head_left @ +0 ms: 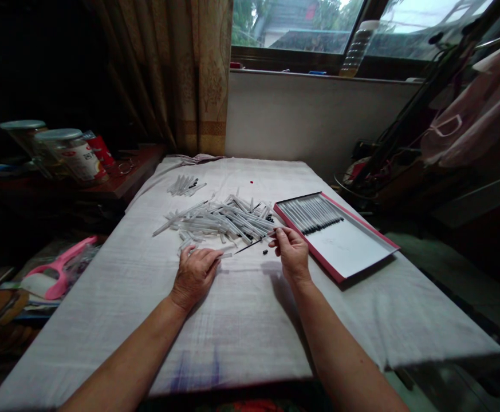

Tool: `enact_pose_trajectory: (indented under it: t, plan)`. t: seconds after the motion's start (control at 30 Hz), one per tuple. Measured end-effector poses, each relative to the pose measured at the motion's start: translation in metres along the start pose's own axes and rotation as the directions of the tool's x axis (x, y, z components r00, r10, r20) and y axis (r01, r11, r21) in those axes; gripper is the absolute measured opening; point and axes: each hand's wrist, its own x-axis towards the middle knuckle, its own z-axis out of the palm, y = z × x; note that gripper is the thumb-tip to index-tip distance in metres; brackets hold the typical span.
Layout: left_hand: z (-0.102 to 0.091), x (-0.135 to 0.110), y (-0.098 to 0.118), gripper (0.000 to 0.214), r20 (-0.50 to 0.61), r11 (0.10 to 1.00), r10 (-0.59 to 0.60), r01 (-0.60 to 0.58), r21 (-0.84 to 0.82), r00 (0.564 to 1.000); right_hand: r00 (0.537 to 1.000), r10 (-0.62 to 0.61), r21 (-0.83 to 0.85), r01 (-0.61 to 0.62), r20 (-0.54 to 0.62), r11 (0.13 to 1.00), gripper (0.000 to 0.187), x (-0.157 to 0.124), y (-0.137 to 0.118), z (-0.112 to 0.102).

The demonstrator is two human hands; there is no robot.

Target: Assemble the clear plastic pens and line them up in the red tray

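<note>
My left hand (pixel 197 271) is closed on a short, clear plastic tube (pixel 226 255) that sticks out to the right of its fingertips. Between the fingers of my right hand (pixel 291 250) is a thin dark rod like a pen refill (pixel 250 246), slanting down to the left. Its far end lies close to the tube's mouth; whether they touch I cannot tell. Just beyond both hands spreads a heap of clear pen-like tubes (pixel 228 217), some with black ends. A small black cap (pixel 266 252) lies beside my right hand.
Right of my hands is a shallow red-rimmed box (pixel 344 254) with a row of black-ended tubes (pixel 314 212) in it. A smaller tube pile (pixel 183 185) and a tiny red piece (pixel 251 182) lie farther back. Jars (pixel 75 157) stand on a side table at left.
</note>
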Motion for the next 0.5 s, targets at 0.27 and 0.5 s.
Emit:
enact_pose_trajectory:
  t: [0.27,0.5]
  plan:
    - [0.001,0.000,0.000,0.023,0.000,1.000,0.024,-0.024,-0.009,1.000,0.999,0.040,0.007,-0.040,0.026,0.999,0.034,-0.006,0.005,0.008]
    - [0.000,0.001,0.002,0.023,-0.031,1.000,0.026,-0.026,0.002,0.999,0.916,-0.041,-0.267,0.159,0.398,0.950,0.027,-0.030,0.023,0.026]
